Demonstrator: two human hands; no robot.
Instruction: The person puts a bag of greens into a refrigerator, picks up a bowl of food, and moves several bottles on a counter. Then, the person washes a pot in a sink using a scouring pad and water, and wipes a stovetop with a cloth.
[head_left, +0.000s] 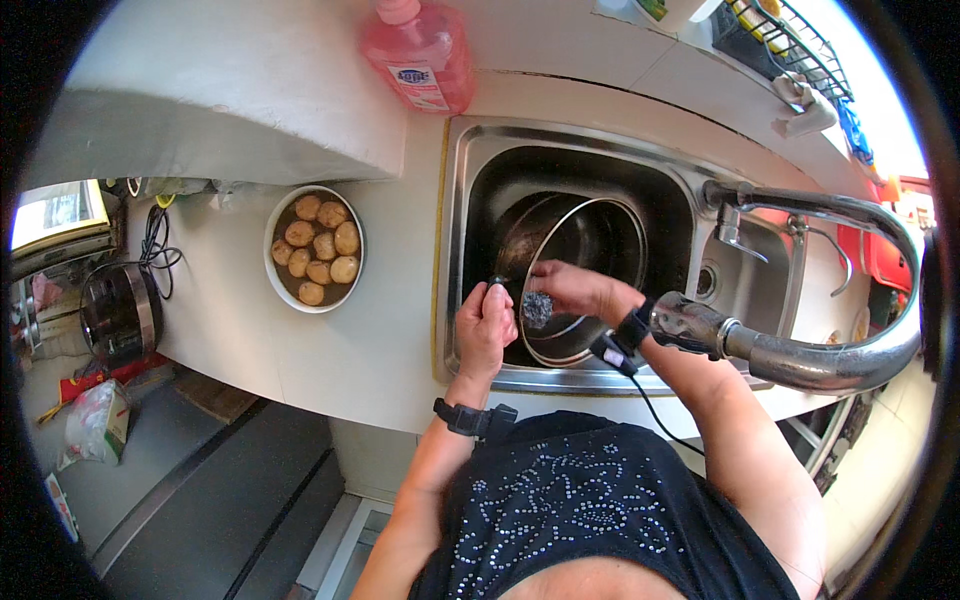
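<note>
A metal pot (517, 240) stands tilted in the large basin of a stainless steel sink (459, 172), its round rim facing right. My left hand (486, 326) grips the pot's dark handle at the near left. At the near-left part of the rim is my right hand (574, 289), with a dark wire scouring pad (537, 309) below its fingers against the pot; its fingertips are blurred and partly hidden.
A chrome faucet (825, 364) arches over the sink's right side, beside the small basin (750, 259). On the counter at left stands a white bowl (268, 251) of potatoes in water. A pink soap bottle (427, 60) stands behind the sink. A coiled black cable (155, 244) lies farther left.
</note>
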